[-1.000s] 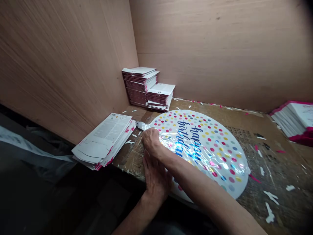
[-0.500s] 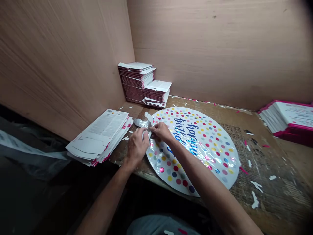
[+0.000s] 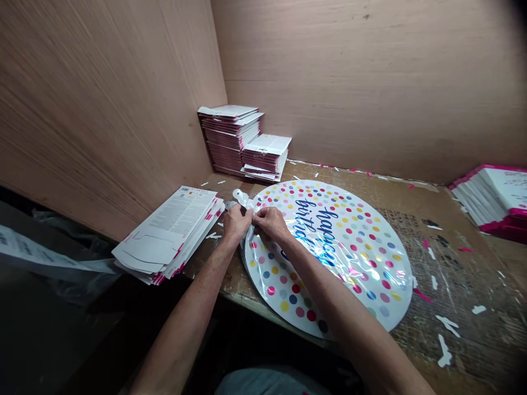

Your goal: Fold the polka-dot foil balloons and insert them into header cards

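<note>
- The foil balloon [image 3: 329, 255] lies flat on the cardboard-covered counter [image 3: 465, 307], printed side up, with its flat neck [image 3: 241, 198] at the disc's 10 o'clock edge.
- The left grip [image 3: 236, 224] and right grip [image 3: 269, 222] are both closed and meet at the base of that neck, pinching it between the fingertips; the fingers hide exactly where they touch.
- The balloon should be very light, thin and soft, with little air in it. The glossy film looks slippery and could crease.
- The narrow neck looks like the surest hold, with the other hand flat on the disc to steady it.
- From the hands, a stack of white printed sheets [image 3: 168, 233] sits at 9 o'clock, just beside them.
- Magenta-edged stacks [image 3: 228, 137] stand in the corner at 12 o'clock, and another pile [image 3: 489, 197] lies at 2 o'clock.
</note>
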`<state>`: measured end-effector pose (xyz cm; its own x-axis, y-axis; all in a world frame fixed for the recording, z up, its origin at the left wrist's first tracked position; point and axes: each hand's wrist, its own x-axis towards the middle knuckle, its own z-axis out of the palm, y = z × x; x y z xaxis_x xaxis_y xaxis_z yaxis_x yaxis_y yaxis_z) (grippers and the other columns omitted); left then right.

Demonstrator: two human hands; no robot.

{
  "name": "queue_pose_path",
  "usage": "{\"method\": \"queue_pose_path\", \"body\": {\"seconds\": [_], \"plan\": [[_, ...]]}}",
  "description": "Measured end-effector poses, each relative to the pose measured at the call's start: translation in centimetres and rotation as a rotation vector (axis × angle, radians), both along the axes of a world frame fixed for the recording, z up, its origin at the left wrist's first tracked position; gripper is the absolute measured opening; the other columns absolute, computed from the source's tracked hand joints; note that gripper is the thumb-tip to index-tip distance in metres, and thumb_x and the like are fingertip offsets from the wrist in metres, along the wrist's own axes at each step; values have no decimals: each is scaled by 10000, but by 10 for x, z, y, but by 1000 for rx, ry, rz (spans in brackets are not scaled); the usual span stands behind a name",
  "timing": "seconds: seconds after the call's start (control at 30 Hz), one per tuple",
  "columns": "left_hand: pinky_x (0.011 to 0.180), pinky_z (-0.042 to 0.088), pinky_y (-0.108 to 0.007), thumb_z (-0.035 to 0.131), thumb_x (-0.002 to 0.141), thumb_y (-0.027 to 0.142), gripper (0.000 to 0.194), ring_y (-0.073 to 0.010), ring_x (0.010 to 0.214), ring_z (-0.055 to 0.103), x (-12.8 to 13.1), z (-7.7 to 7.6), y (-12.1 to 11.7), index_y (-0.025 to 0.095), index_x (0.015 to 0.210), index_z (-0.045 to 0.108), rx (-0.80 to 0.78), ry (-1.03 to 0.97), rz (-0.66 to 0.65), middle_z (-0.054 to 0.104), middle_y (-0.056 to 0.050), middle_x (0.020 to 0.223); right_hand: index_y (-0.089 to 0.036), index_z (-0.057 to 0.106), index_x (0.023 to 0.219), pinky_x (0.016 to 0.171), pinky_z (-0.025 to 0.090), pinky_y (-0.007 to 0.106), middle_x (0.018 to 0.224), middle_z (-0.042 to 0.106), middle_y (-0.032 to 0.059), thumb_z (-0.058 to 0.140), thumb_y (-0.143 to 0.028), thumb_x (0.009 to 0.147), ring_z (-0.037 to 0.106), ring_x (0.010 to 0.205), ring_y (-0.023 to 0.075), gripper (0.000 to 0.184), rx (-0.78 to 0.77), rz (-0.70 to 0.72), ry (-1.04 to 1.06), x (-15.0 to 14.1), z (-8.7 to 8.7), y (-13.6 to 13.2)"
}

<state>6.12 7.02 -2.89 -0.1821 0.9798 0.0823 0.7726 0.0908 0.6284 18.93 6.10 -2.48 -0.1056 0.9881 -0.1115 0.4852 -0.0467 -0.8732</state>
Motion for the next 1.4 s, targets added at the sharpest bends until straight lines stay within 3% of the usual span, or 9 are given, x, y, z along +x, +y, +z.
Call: {"method": "queue_pose_path", "body": {"seconds": [0.2,0.5,0.67,0.87,1.03,1.13,1.2,1.27,1.4], "plan": [[682,434,-273,581,876,432,298,-176,736,644,1,-15,2,169,803,700,94,-48,-42,712,-46,781,-161,627,624,495,443,177,551,666,14,576,-291,866,601,485,108,279,-42,35,84,4,-8,3],[602,379,-255,575,839,433,313,-155,636,574,-6,-13,7,168,695,660,106,-50,-170,638,-12,630,-164,614,621,595,456,200,535,648,22,493,-321,929,618,539,122,366,49,-69,-3,11,-8,-5],[594,414,-235,560,840,481,347,-139,608,580,-12,-10,7,177,689,633,77,-69,-194,654,-10,637,-173,605,590,628,441,212,584,654,9,635,-163,732,639,648,155,145,50,-87,-66,13,-1,-3],[620,450,-241,528,863,468,343,-167,690,643,-12,-10,9,180,721,648,41,-32,-85,701,-38,714,-194,542,559,802,441,260,684,659,55,477,-248,855,630,830,189,308,120,-275,-40,5,2,-3],[704,478,-319,571,800,280,149,-258,803,683,-22,5,8,177,772,675,-28,59,85,714,-89,766,-199,554,647,598,464,222,615,619,3,468,-356,849,616,629,150,270,85,-315,170,28,2,-13],[860,471,-379,576,807,263,232,-305,1024,641,-12,23,-7,153,997,651,134,154,152,698,-161,1042,-192,573,708,500,459,216,587,605,-17,540,-368,785,581,512,130,195,30,-327,305,51,3,-23],[943,442,-369,533,859,284,235,-280,1091,604,4,33,-21,168,1040,628,335,253,-9,670,-150,1121,-192,565,714,482,468,212,579,603,-17,554,-364,764,583,504,127,179,3,-345,372,63,5,-29],[912,450,-337,463,909,297,212,-247,1006,625,19,40,-36,195,937,647,363,364,-300,692,-113,1024,-195,548,706,468,471,204,583,607,-12,559,-355,753,600,520,129,167,-14,-368,420,71,7,-34],[650,432,-299,459,908,388,349,-219,685,624,15,58,-71,222,669,652,-147,552,-674,674,-61,696,-198,535,701,452,460,186,607,604,-15,563,-327,729,609,542,124,135,-19,-431,464,87,10,-39]]}}
